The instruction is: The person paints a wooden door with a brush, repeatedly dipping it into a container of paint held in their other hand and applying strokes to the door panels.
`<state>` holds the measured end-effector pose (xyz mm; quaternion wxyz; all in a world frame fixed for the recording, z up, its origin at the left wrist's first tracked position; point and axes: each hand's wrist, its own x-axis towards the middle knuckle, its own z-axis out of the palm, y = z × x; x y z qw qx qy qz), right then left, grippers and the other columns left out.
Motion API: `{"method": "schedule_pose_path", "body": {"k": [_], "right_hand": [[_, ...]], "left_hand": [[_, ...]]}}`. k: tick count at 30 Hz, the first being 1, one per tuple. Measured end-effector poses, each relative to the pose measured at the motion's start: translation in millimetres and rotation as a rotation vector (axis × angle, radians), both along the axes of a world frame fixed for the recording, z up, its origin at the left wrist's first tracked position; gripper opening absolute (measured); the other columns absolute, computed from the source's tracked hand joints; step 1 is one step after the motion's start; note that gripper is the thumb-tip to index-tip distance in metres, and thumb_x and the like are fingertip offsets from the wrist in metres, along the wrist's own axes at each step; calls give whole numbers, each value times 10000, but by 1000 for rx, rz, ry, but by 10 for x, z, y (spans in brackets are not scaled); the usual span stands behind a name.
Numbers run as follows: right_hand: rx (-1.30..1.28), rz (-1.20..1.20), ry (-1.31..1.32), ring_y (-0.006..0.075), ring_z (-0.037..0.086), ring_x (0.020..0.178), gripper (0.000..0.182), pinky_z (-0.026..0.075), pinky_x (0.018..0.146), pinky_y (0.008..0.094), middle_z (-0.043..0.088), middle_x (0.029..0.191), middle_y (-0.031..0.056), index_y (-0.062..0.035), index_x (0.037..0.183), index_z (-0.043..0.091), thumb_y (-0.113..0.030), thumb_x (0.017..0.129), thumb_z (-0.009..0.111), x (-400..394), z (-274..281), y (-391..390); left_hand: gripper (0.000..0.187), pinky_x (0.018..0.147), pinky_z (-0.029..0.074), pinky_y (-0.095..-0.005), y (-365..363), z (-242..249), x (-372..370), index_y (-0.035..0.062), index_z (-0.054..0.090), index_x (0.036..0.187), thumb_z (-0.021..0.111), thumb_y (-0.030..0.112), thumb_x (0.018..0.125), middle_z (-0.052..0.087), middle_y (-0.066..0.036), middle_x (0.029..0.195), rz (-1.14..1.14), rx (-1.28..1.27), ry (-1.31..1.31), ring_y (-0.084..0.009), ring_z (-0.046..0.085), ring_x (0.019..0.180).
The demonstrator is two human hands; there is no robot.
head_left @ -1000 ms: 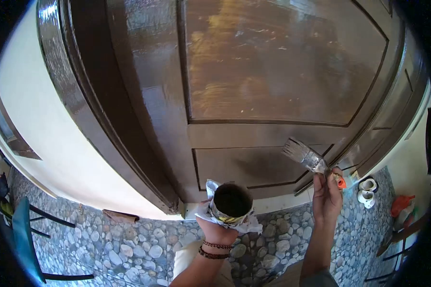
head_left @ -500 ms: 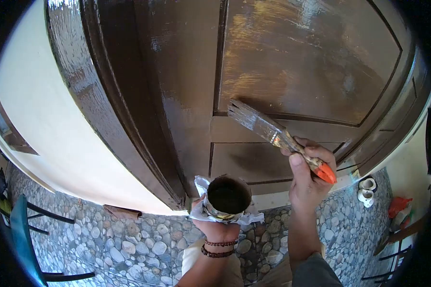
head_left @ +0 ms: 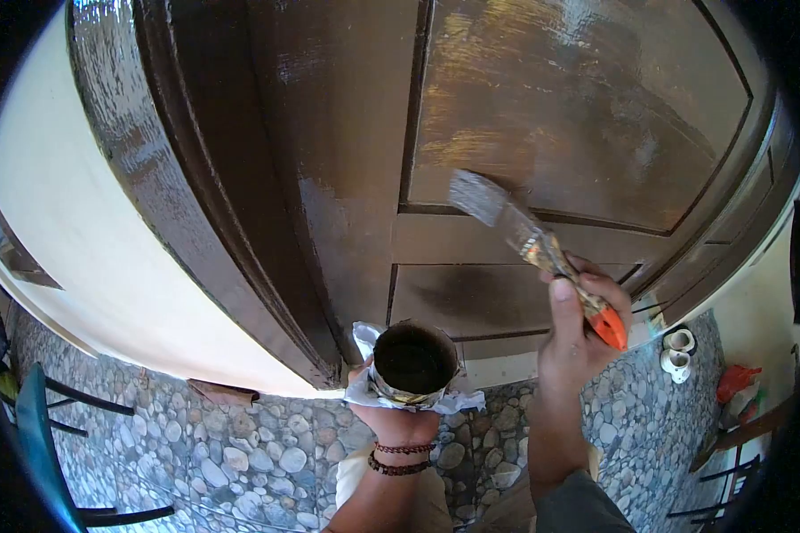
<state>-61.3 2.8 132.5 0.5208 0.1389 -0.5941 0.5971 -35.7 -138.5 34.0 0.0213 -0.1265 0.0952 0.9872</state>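
Note:
A paintbrush [head_left: 547,252] with an orange handle end is gripped in my right hand [head_left: 580,324], fingers closed round the handle. Its wet brown bristles point up and left, overlapping the lower part of the door's upper panel. My left hand [head_left: 396,425] holds a paint can [head_left: 413,400] from below, with a crumpled white wrapping between hand and can. Dark paint coats the can's inside. In front of me stands the brown wooden door [head_left: 356,160], its upper panel [head_left: 560,107] streaked with yellowish patches and glossy spots.
A dark door frame [head_left: 196,178] and cream wall [head_left: 80,231] lie to the left. Below is a pebbled floor [head_left: 240,453]. A teal chair [head_left: 44,453] stands at lower left; white shoes [head_left: 677,355] and a red bag [head_left: 736,384] sit at right.
The brush has swung more upright, its bristles moving right and slightly up with my right hand's turn. The can appears slightly further left and higher, still in my left hand.

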Motion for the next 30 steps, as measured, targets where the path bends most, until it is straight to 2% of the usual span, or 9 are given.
{"method": "schedule_pose_path", "body": {"k": [4,8,10,11,13,20,22,24,30], "right_hand": [[-88,49,58,242,596,914,243,487,799,326,595,970,200,-14,936,502,30,758,660,142,-33,95],[107,9,56,268,610,892,271,498,770,338,596,958,206,-31,945,500,2,747,682,119,-51,-27],[97,7,64,265,625,869,270,504,748,327,613,919,197,-30,920,521,0,726,706,47,-2,-165],[142,3,56,262,630,863,262,506,744,320,621,900,191,-25,897,533,0,713,718,21,6,-195],[218,-57,95,256,641,855,244,510,731,306,635,871,180,-24,841,562,5,681,744,-51,26,-230],[141,-173,110,258,620,882,236,497,774,312,623,910,174,-21,883,559,33,707,708,-58,-59,112],[170,-195,118,244,603,903,235,488,794,316,612,940,173,-20,908,547,36,729,688,-22,-122,330],[-29,-184,62,233,599,895,217,490,788,321,603,958,176,-16,911,538,33,748,672,32,-163,490],[-11,-159,150,236,606,866,213,511,750,333,601,956,191,-19,911,541,21,746,670,203,-141,390]], "left_hand": [[417,823,476,-409,3,-27,3,95,604,993,407,410,805,630,-66,1008,3,50,-6,-256,599,924],[413,804,484,-408,-18,47,-25,96,603,999,404,403,806,630,-64,1005,-26,11,-30,-253,604,911],[445,406,444,-381,-1,139,-61,122,592,979,361,471,826,638,-80,832,53,-13,-195,-251,601,602],[445,406,444,-381,-14,110,-51,122,592,979,361,471,826,638,-80,832,49,-17,-195,-251,601,602],[442,674,514,-428,-55,22,-17,92,598,997,381,426,805,634,-71,967,0,-35,11,-273,616,856],[468,514,494,-421,-15,72,-22,95,592,1011,358,447,809,634,-83,947,-34,13,-8,-284,623,768],[498,469,452,-392,25,139,-26,178,601,1025,339,551,826,648,-56,905,-19,-29,-115,-249,621,738],[506,479,457,-392,24,123,-18,179,603,1026,338,559,824,648,-58,909,-36,-29,-83,-250,622,743],[518,483,458,-382,20,109,-27,164,592,1037,341,561,819,640,-69,917,-34,-15,-29,-256,613,739]]}}
